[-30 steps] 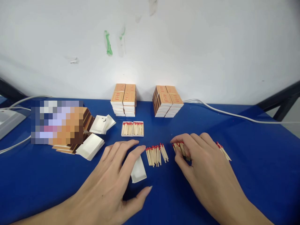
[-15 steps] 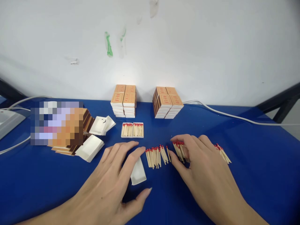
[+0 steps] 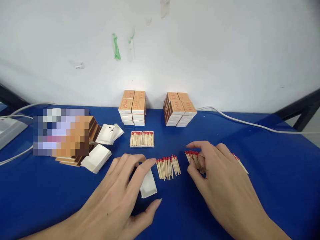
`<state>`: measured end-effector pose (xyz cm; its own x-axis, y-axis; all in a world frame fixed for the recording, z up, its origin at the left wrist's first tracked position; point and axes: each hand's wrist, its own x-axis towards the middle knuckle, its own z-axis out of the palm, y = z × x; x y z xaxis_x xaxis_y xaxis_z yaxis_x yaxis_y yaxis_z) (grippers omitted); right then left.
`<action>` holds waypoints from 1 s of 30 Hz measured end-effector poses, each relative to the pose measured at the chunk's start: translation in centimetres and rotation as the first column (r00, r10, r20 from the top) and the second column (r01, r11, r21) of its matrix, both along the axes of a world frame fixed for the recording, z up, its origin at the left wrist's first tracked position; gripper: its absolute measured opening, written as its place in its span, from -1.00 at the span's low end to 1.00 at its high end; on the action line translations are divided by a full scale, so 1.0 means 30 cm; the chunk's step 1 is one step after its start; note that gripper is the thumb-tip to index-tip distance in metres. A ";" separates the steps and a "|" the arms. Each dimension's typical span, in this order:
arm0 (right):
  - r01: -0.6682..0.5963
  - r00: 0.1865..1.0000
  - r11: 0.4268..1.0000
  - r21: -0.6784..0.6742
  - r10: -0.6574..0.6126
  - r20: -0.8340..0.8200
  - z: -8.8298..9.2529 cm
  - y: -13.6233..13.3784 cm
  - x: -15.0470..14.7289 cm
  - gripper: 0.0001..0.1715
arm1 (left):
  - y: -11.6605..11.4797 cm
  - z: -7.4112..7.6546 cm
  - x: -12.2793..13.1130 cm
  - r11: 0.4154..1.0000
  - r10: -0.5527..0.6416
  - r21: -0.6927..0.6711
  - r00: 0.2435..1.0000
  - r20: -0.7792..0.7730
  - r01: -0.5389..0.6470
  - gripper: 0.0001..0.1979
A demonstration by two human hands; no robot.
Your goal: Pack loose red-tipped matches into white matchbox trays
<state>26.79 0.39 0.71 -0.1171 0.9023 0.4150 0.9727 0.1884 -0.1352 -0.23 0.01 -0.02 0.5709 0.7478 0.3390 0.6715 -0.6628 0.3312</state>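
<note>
My left hand [image 3: 125, 190] is open, its fingers spread above a white matchbox tray [image 3: 149, 185] that they partly cover. The index fingertip is at the left edge of a row of red-headed matches [image 3: 168, 167]. My right hand [image 3: 217, 180] arches over a second bunch of matches [image 3: 193, 158], thumb and index finger apart; its palm hides part of that bunch. Beyond it, a few loose matches [image 3: 242, 165] show right of the knuckles. Two trays filled with matches [image 3: 142, 139] stand side by side behind the row.
Two stacks of closed matchboxes, a left stack [image 3: 131, 107] and a right stack [image 3: 179, 109], stand near the wall. On the left lie white trays [image 3: 96, 158] and brown-orange sleeves [image 3: 93, 128] beside a blurred patch. A white cable [image 3: 237, 120] crosses the back right.
My right hand has shifted slightly right, its thumb now against the right bunch. The single match beside the thumb and the row's right-hand matches sit closer together. My left hand has barely moved.
</note>
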 end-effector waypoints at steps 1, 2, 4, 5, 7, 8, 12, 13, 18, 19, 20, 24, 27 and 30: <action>0.001 1.000 1.000 -0.009 -0.001 -0.006 -0.002 0.000 0.002 -0.71 | 0.001 -0.001 0.000 1.000 -0.004 0.006 1.000 0.000 0.004 -0.41; 0.000 1.000 1.000 -0.014 -0.001 -0.012 -0.004 0.001 0.004 -0.70 | 0.002 -0.002 -0.001 1.000 -0.005 0.013 1.000 -0.002 0.005 -0.41; -0.003 1.000 1.000 -0.016 0.003 -0.017 -0.006 0.002 0.006 -0.70 | 0.002 -0.002 -0.002 1.000 -0.004 0.019 1.000 -0.006 0.004 -0.42; -0.006 1.000 1.000 -0.015 0.006 -0.014 -0.006 0.003 0.005 -0.71 | 0.003 -0.002 -0.003 1.000 -0.003 0.017 1.000 -0.007 0.003 -0.42; -0.013 1.000 1.000 -0.005 0.013 -0.002 -0.004 0.005 0.003 -0.73 | 0.003 -0.002 -0.004 1.000 -0.010 0.012 1.000 -0.007 0.010 -0.41; -0.015 1.000 1.000 -0.001 0.015 0.003 -0.004 0.006 0.002 -0.74 | 0.002 -0.001 -0.004 1.000 -0.018 0.012 1.000 -0.006 0.018 -0.40; -0.015 1.000 1.000 -0.004 0.015 0.000 -0.001 0.005 0.000 -0.75 | 0.000 0.000 -0.002 1.000 -0.002 0.001 1.000 -0.010 0.002 -0.41; -0.015 1.000 1.000 -0.006 0.015 -0.001 -0.001 0.004 0.000 -0.76 | 0.000 0.000 -0.002 1.000 0.005 -0.002 1.000 -0.010 -0.005 -0.42; -0.028 0.999 1.000 -0.001 0.028 0.020 -0.002 0.003 0.004 -0.72 | 0.003 -0.003 -0.004 1.000 -0.015 0.009 1.000 -0.002 0.015 -0.40; -0.032 0.999 0.999 -0.001 0.032 0.022 -0.002 0.003 0.005 -0.72 | 0.004 -0.003 -0.005 1.000 -0.021 0.012 1.000 -0.001 0.021 -0.40; -0.033 0.999 0.999 -0.001 0.033 0.020 -0.002 0.003 0.005 -0.72 | 0.004 -0.003 -0.005 1.000 -0.023 0.014 1.000 -0.003 0.023 -0.40; -0.021 1.000 1.000 -0.021 0.021 0.007 -0.003 0.002 0.006 -0.72 | 0.000 0.000 -0.002 1.000 -0.004 0.011 1.000 -0.027 0.004 -0.42; -0.015 1.000 0.999 -0.030 0.016 0.003 -0.004 0.001 0.007 -0.74 | -0.003 0.003 0.002 1.000 -0.001 0.006 0.999 -0.034 0.001 -0.43; -0.015 1.000 1.000 -0.027 0.015 0.001 -0.005 0.002 0.007 -0.75 | -0.004 0.005 0.004 1.000 -0.004 0.009 0.999 -0.033 0.005 -0.44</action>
<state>26.99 0.44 0.56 -0.1309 0.9115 0.3900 0.9700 0.1991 -0.1398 -0.12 -0.10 0.12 0.5853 0.7422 0.3264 0.6791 -0.6687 0.3027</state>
